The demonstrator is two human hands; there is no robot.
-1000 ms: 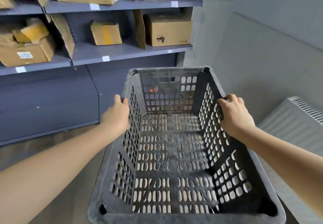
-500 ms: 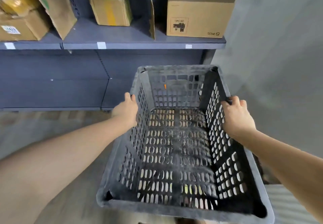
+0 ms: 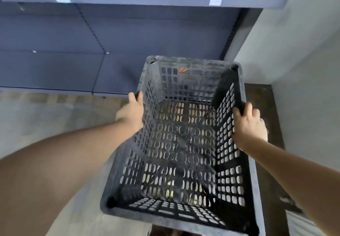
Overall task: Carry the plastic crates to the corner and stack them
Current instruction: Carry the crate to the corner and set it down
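I hold a dark grey perforated plastic crate (image 3: 185,153) in front of me, open side up and empty. My left hand (image 3: 131,111) grips its left rim and my right hand (image 3: 248,125) grips its right rim. The crate hangs above the floor near the corner (image 3: 257,95) where the blue shelving meets the pale wall. A small orange mark shows on the crate's far wall. Pale floor and something yellowish show through the holes in its bottom.
Blue metal shelving (image 3: 110,38) fills the left and far side, with white label tags on the shelf edge above. A pale wall (image 3: 303,60) stands at the right. Dark floor lies in the corner, and a pale ribbed object (image 3: 301,223) sits at the lower right.
My view has tilted down and moved closer to the shelving and corner. The boxes on the shelves have slid out of view. Both hands keep the same grip on the crate.
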